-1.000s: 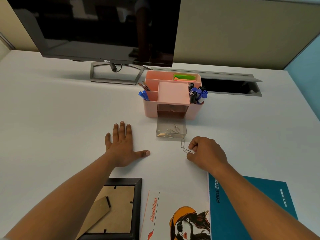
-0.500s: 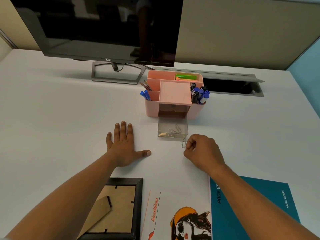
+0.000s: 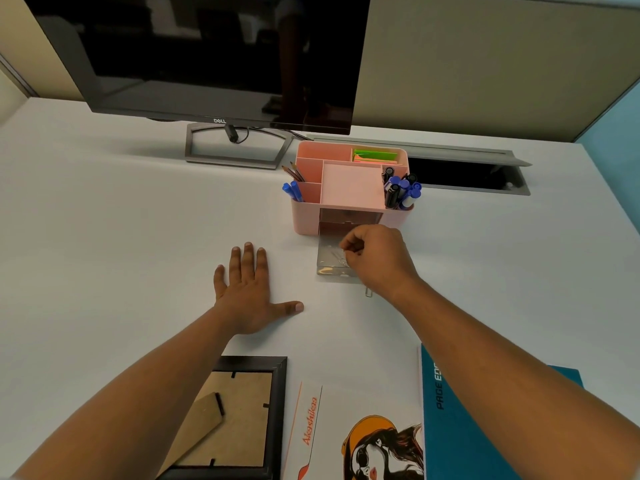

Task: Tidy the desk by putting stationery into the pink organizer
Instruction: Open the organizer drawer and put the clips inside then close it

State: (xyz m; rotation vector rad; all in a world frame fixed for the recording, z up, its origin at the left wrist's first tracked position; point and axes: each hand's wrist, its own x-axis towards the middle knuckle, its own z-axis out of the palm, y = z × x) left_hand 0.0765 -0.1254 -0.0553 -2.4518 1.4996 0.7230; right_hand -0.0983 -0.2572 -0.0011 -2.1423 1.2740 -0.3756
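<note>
My right hand (image 3: 375, 259) hung over the clear drawer (image 3: 329, 263), which stood pulled out of the front of the pink organizer (image 3: 306, 216) onto the white desk (image 3: 104, 237). My fingertips (image 3: 348, 249) were pinched together above the drawer; I could not tell whether a paper clip was between them, since the spot was too small and blurred. A few clips (image 3: 341, 259) lay inside the drawer, just under my fingers. One more clip (image 3: 368, 292) lay on the desk just in front of the drawer, partly hidden by my wrist.

My left hand (image 3: 251, 292) lay flat on the desk to the left of the drawer, palm down, fingers spread and thumb pointing toward it, holding nothing.

The organizer stood near the monitor (image 3: 214, 53) stand. Blue pens (image 3: 292, 191) and pencils (image 3: 293, 171) stuck out of its left compartments, markers (image 3: 401, 190) with blue and black caps filled the right one, and green and pink sticky notes (image 3: 374, 156) sat in the rear one. Its middle tray looked bare.

Near me, at the desk's edge, lay a black picture frame (image 3: 278, 410) face down, a booklet (image 3: 363, 438) with a drawing of a person in an orange cap, and a teal notebook (image 3: 460, 427) under my right forearm.
</note>
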